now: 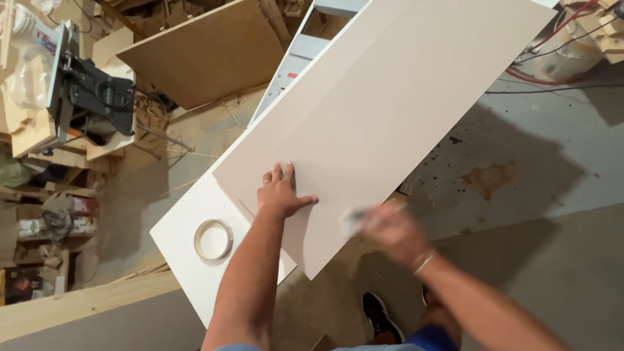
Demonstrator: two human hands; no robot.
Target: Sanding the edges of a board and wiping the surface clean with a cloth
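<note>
- The left hand [281, 193] lies flat on the near end of a pale panel [390, 110], fingers [278, 174] spread and released, palm pressing down; I judge this weight keeps the panel from sliding
- The panel rests at a slant on a white board [185, 227] that serves as the surface; its near corner overhangs the board's edge above the floor [520, 195], which leaves that edge free to reach from the side
- The right hand [390, 231] is at the panel's near right edge, blurred by motion; it seems closed on a small pale thing [351, 222], perhaps a sanding block or cloth, but the blur hides what it is and how the fingers grip, so I cannot tell
- A band shows on the right wrist and a ring on 1 finger of the left hand
- A roll of tape [214, 239] lies on the white board just left of the left forearm, apart from the panel, within easy reach
- A brown sheet [208, 52] leans at the upper left, well apart from the hands, beside a machine [91, 91] on a wooden stand
- Red and black cables [552, 78] trail over the floor at the upper right
- 1 dark shoe [380, 315] shows on the floor below the panel's corner
</note>
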